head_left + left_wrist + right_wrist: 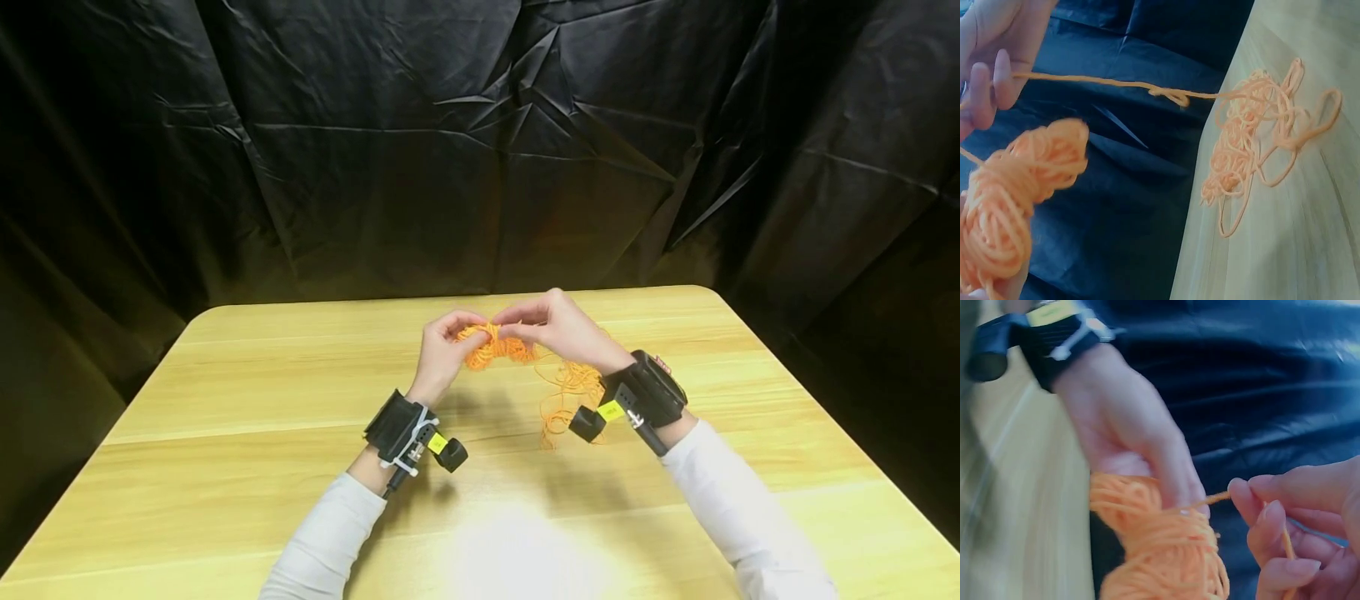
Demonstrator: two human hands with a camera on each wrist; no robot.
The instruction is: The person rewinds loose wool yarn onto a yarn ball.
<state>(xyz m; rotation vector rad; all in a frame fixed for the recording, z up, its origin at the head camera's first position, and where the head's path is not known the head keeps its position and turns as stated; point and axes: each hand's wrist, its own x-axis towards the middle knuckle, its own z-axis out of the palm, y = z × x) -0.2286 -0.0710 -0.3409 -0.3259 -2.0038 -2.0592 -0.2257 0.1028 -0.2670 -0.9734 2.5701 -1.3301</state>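
An orange bundle of cord (480, 357), wrapped round its middle, is held up over the table by my left hand (442, 348). In the right wrist view the left thumb lies along the bundle (1166, 550) where the wraps cross. My right hand (562, 329) is just to the right and pinches the cord's running strand (1217, 498) between thumb and fingertips. From the right fingers the strand (1110, 81) stretches down, with a small kink in it, to a loose tangled pile of the same cord (1241, 137) on the table.
The light wooden table (262, 433) reaches back to a black sheet (375, 208) hung behind it. In the head view the loose pile lies partly behind the right wrist's strap and camera (645, 392). A bright glare spot lies at the table's front.
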